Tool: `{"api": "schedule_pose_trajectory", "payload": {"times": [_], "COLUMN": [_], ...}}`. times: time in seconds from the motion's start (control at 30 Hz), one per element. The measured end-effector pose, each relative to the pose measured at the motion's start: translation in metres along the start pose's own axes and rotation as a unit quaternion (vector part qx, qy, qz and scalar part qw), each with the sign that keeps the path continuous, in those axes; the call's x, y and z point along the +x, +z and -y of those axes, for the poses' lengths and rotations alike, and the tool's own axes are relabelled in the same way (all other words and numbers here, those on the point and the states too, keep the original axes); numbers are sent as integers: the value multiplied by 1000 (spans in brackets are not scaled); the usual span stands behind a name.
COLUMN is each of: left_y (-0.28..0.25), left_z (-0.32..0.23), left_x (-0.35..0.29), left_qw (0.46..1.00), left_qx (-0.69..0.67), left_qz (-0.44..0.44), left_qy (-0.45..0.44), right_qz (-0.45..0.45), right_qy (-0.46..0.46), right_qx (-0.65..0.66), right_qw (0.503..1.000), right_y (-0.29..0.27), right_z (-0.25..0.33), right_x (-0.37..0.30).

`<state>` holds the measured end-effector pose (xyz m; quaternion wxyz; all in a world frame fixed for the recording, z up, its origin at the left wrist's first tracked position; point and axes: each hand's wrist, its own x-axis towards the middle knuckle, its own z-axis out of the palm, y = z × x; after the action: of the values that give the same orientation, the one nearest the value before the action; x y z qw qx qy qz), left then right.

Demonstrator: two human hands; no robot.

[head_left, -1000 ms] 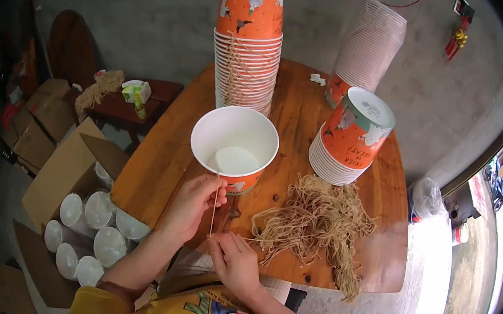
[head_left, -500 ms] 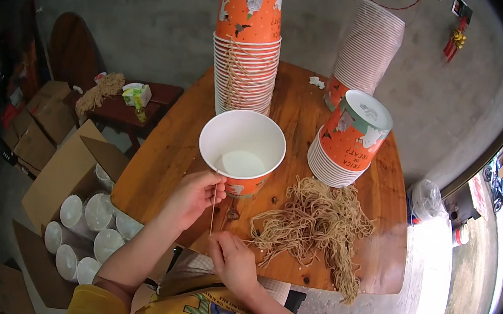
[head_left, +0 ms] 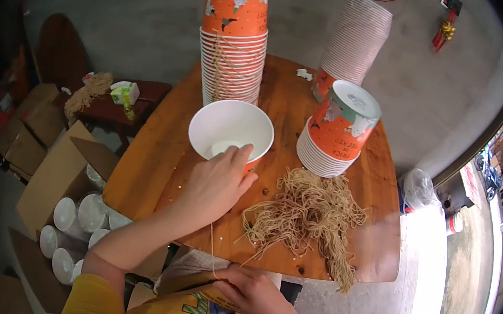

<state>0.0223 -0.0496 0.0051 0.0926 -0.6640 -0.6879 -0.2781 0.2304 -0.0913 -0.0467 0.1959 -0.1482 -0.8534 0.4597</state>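
An open white-lined paper bucket (head_left: 212, 118) with an orange outside stands upright on the wooden table, in front of a tall stack. My left hand (head_left: 214, 181) is at its near right rim, fingers reaching over the edge and thumb outside, gripping it. Below the table's near edge, close to my lap, my right hand (head_left: 249, 290) is closed on a thin tan string (head_left: 212, 249). That string runs up and passes out of sight under my left forearm. A loose heap of tan strings (head_left: 313, 217) lies right of the bucket, a few strands reaching toward my right hand.
Behind stands a tall stack of orange buckets (head_left: 230, 61) draped with strings. To the right are a shorter upside-down stack (head_left: 341, 130) and a wrapped stack (head_left: 358, 39). A cardboard box (head_left: 53, 181) of wrapped white cups sits at floor level left. A bench (head_left: 147, 92) holds more strings.
My left hand has moved from pinching the string in front of the bucket up onto its rim. My right hand has drawn the string down toward my lap. The view has shifted slightly.
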Motion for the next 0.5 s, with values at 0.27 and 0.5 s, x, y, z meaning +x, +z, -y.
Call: {"api": "schedule_pose_trajectory", "payload": {"times": [0.27,0.5], "left_y": [-25,-48], "left_z": [43,83], "left_x": [-11,-21], "left_qw": [991,998], "left_qx": [95,13], "left_qz": [82,51], "left_qy": [50,33], "right_qz": [-12,62], "right_qy": [157,81], "right_qx": [276,376], "right_qw": [948,921], "right_y": [-54,-79], "right_z": [13,19], "right_x": [-48,20]}}
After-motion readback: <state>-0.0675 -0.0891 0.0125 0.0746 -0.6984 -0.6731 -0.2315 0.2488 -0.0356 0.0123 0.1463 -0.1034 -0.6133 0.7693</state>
